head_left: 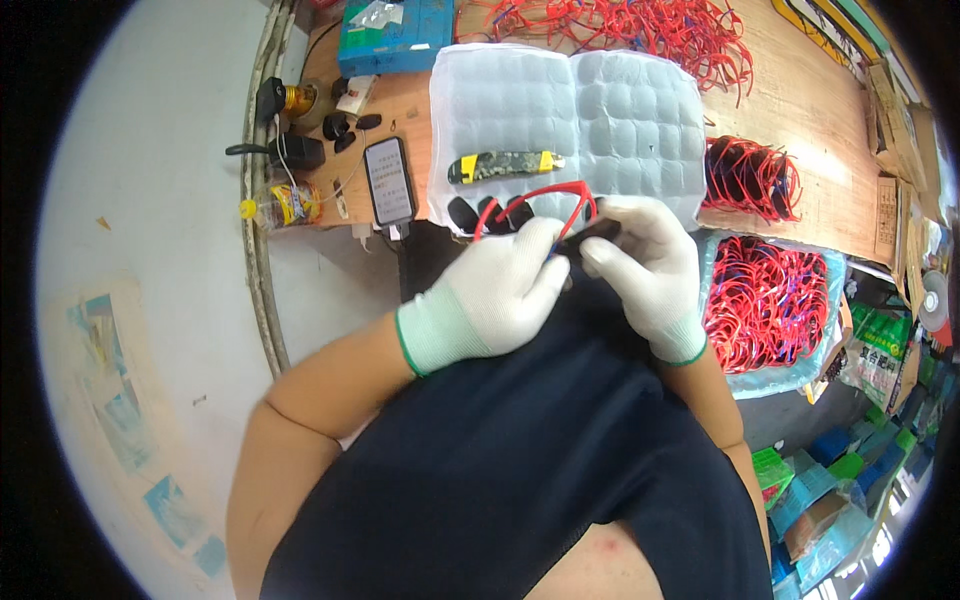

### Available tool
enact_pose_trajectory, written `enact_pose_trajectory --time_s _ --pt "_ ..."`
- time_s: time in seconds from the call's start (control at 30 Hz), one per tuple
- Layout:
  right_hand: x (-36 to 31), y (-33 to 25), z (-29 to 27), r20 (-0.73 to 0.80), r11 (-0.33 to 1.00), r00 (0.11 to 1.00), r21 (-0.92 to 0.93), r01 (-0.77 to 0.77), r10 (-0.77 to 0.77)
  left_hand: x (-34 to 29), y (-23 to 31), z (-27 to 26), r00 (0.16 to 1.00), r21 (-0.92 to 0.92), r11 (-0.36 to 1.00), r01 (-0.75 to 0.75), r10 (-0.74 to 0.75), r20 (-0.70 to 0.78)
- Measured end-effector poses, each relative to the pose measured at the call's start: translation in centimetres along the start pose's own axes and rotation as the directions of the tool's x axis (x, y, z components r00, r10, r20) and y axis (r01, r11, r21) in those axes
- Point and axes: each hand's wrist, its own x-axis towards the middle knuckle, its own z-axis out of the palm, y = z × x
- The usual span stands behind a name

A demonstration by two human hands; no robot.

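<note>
Both hands meet over the near edge of the worktop [820,130], the left hand [500,285] pinching a red glasses frame [562,187] and the right hand [645,265] gripping a dark piece [600,232] against it (a lens, perhaps; fingers cover much of it). Working from opposite sides probably braces so light a part, with its red arms pointing away, clear of the gloves. From the hands, a pale quilted pad [640,120] spreads at twelve o'clock, presumably to spare things scratches; a yellow-and-camouflage tool [505,166] lies on it toward eleven, likely kept within easy reach. A lit phone [390,180] sits at ten, and a blue-green box [396,45] beyond it. Loose red frames [640,35] sprawl past the pad near twelve, while a neat row of glasses [750,178] stands at two and a lined bin [840,300] full of them at half past three. A pale wall [150,200] fills nine o'clock; stacked crates [815,490] crowd the room between four and five.
</note>
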Motion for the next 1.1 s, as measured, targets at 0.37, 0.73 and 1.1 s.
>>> enact_pose_trajectory --time_s 0.37,0.73,1.1 --pt "3.6 5.1 -10.4 -0.198 0.676 0.967 -0.736 -0.039 -0.160 2.6 -1.5 2.6 0.906 -0.294 0.949 0.113 -0.220 -0.362" --pt "5.1 7.8 -7.8 -0.087 0.195 0.994 -0.976 -0.098 0.068 1.2 -1.7 3.6 0.932 -0.233 0.955 0.185 -0.245 -0.267" --pt "6.3 7.2 -6.5 0.000 0.313 0.954 -0.944 0.099 -0.300 -0.9 -3.5 1.4 0.925 -0.259 0.953 0.157 -0.234 -0.300"
